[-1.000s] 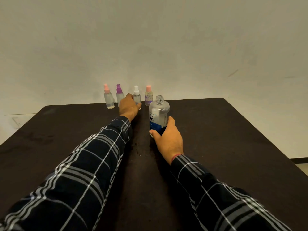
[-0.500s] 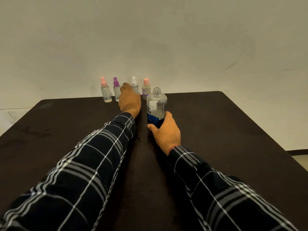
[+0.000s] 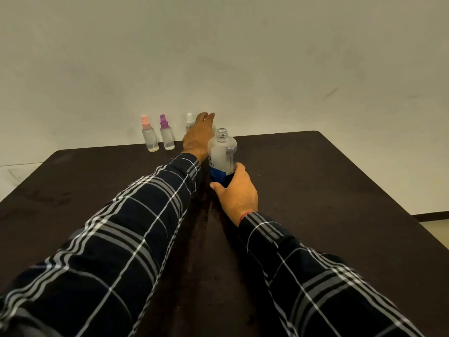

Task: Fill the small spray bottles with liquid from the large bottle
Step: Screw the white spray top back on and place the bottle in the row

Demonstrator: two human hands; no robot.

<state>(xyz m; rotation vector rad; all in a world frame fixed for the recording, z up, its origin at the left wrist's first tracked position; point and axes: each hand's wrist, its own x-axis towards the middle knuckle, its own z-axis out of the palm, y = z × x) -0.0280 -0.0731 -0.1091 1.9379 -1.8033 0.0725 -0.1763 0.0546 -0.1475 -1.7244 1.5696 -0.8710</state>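
The large clear bottle (image 3: 222,154) with a blue label stands uncapped near the table's middle back. My right hand (image 3: 237,193) grips its lower part. Small spray bottles line the far edge: one with a pink cap (image 3: 148,136), one with a purple cap (image 3: 166,135) and one with a white cap (image 3: 189,119), which is partly behind my left hand (image 3: 198,136). That hand reaches over the spot to the right of the white-capped bottle. It hides the fourth small bottle, and its fingers point away from me, so its grip is not visible.
The dark table (image 3: 315,190) ends at a pale wall just behind the small bottles. Its right edge falls off to the floor (image 3: 435,229). Both plaid sleeves lie across the table's middle.
My left hand has shifted right from the white-capped bottle to cover the rightmost pink-capped one. The white cap now shows. My right hand keeps its hold on the large bottle.
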